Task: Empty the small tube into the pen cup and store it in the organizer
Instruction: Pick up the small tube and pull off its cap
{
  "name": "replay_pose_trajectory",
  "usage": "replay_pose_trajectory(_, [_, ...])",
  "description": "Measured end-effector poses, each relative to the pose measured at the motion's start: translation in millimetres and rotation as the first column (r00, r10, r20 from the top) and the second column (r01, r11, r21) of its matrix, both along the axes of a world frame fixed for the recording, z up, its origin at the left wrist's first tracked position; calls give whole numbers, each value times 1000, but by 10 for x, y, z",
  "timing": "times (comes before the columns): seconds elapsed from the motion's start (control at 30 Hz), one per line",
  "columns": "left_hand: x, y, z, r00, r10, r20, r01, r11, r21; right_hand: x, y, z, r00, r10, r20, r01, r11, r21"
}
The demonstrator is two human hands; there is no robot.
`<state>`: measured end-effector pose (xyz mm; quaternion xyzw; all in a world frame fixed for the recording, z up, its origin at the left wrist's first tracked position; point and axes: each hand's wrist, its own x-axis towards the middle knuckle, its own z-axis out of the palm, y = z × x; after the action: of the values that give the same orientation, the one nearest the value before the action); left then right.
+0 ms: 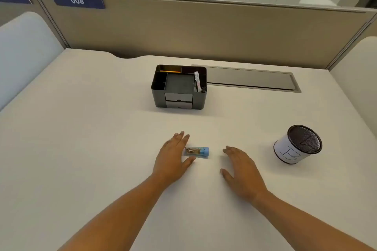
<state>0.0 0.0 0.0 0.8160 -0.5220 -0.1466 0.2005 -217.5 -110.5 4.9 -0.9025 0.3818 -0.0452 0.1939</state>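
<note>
A small clear tube (196,151) with a blue cap lies on its side on the white desk, cap pointing right, with small metal pieces inside. My left hand (173,158) rests flat just left of it, fingers apart, its edge touching the tube's clear end. My right hand (241,171) lies flat and open a short way to the right, apart from the tube. The pen cup (295,144), black mesh wrapped in white paper, stands at the right. The black organizer (179,86) stands further back in the middle, with several compartments and two small drawers.
A pencil lies in the organizer's back compartment and pens stand in its right one. A grey cable hatch (253,80) is set into the desk behind it. Beige partition walls (204,30) close the desk at the back and sides.
</note>
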Motion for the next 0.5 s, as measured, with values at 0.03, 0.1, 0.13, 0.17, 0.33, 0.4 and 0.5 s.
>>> replay_pose_trajectory(0.03, [9,-64,1,1000,-16,-16,16,1000,-8,37,14,9,999,15,31,-15,1000,-2])
replay_pose_trajectory(0.1, [17,-173,8,999,-50,-12,51,998,22,107,38,49,996,8,83,-10,1000,29])
replay_pose_trajectory(0.13, [13,-213,38,998,-59,-20,60,998,34,143,72,87,995,0,101,-5,999,52])
replay_pose_trajectory(0.17, [20,-242,15,998,-62,-25,63,997,38,170,78,88,992,-16,124,7,997,73])
replay_pose_trajectory(0.33, [12,-228,-77,995,-104,-8,104,995,13,215,113,154,977,-78,198,46,986,162])
replay_pose_trajectory(0.4, [-8,-227,-77,994,-103,-30,103,995,-9,215,117,181,969,-114,220,67,975,212])
replay_pose_trajectory(0.5, [-99,-182,7,993,-75,-86,70,995,-68,184,110,248,958,-176,225,113,957,269])
